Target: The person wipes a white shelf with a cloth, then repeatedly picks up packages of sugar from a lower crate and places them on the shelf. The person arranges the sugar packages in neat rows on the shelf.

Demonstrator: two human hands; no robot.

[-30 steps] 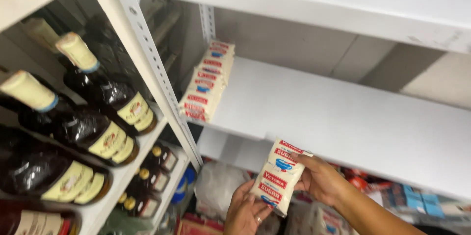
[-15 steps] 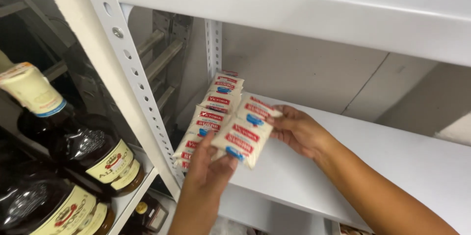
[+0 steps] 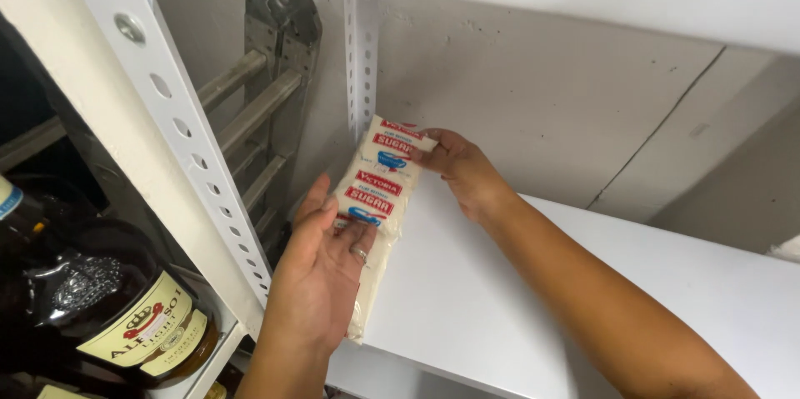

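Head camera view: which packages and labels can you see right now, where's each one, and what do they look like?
White packet: flat pouch with red bands and blue marks, lying on the row at the white shelf's left end, between the left hand and the right hand.
Row of packets: pale edges under it, along the shelf edge.
Bottle label: cream and gold with red, on a dark bottle, lower left.

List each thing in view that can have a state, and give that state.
Top sugar packet: sealed, lying on the row, held at both ends.
Row of packets: lying along the white shelf at its left edge.
Left hand: open, palm against the row.
Right hand: pinching the packet's far end.
Dark bottle: lying on its side.
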